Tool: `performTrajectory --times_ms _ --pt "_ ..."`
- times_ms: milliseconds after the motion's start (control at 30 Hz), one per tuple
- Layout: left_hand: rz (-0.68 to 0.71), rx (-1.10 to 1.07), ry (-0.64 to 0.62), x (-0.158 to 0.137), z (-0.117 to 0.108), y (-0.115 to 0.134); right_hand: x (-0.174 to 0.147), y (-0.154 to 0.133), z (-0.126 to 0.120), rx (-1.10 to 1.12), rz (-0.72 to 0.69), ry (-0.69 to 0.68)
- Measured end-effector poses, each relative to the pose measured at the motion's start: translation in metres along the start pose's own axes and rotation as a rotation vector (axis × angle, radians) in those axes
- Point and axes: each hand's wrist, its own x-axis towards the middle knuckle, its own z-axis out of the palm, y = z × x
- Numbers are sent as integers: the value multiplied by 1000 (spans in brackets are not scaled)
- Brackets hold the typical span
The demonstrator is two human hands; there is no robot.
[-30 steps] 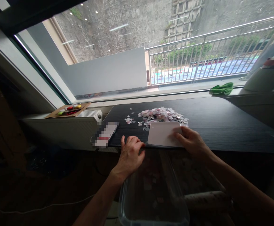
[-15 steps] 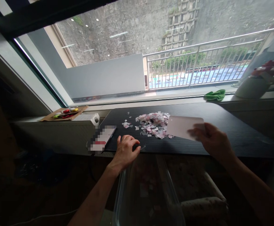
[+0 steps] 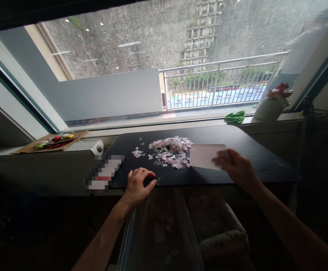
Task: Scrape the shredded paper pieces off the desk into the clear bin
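My right hand grips a flat pale scraper card with a small hole near one corner. The card's left edge meets the right side of a heap of small pink and white paper scraps on the black table. Near the table's front edge rests my left hand, fingers bent and thumb apart, with the dark tabletop showing between them. A few scraps lie loose to the left of the heap. Below the front edge stands a clear plastic bin with some scraps inside.
A phone-like device, partly blurred, sits at the table's left end. Beyond it are a radiator and a cardboard sheet. On the windowsill lie a green cloth and a spray bottle. A person stands outside.
The view has swung right, so everything sits farther left in the picture. The card remains against the heap's right side, and my left hand stays by the front edge.
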Motion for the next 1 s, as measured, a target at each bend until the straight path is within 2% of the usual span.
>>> performTrajectory --times_ms 67,200,367,567,700,800,900,1000 --pt "4 0 2 0 0 0 -1 -2 -2 -2 5 -31" --pt "13 0 6 0 -1 0 -4 -10 -5 -24 8 28" --pt "4 9 -13 0 -2 -1 -4 -12 -8 8 32 -69" --pt "19 17 7 0 -1 -1 -8 -15 -13 -48 37 4" --pt "20 19 10 1 -1 -1 -8 -21 -6 38 30 -73" --pt "26 16 13 0 -1 -2 -6 -19 -9 8 57 -119" --pt "30 20 -1 0 -2 -1 -1 -12 -20 -28 84 -90" --pt "24 42 -22 2 -4 4 6 -4 -28 26 104 -29"
